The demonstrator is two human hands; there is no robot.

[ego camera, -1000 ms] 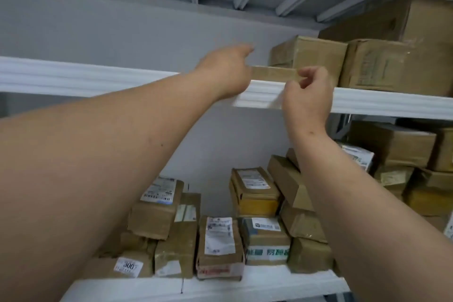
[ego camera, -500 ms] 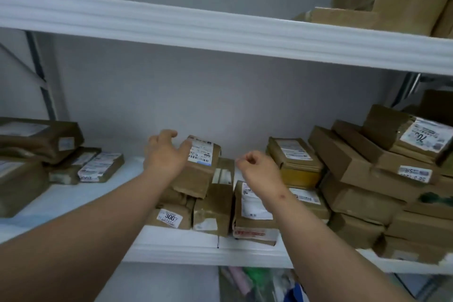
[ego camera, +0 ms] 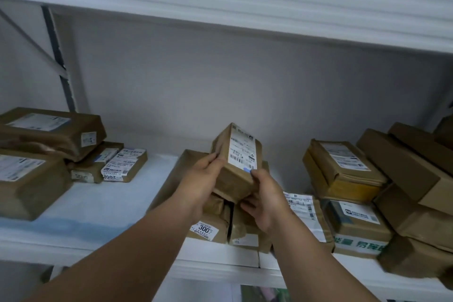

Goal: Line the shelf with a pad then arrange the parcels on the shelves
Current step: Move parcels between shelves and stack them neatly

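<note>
Between left hand (ego camera: 201, 186) and right hand (ego camera: 266, 203), labelled parcel (ego camera: 234, 164).

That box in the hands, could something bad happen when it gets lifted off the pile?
Maybe. The left hand and right hand hold the labelled box by its lower end only, so it could tip out of the grip. It sits tilted on the pile of parcels near the shelf edge; pulling it away might nudge the parcel marked 300 off the front.

two hands (ego camera: 201, 186), over a dozen parcels (ego camera: 235, 162)
</note>
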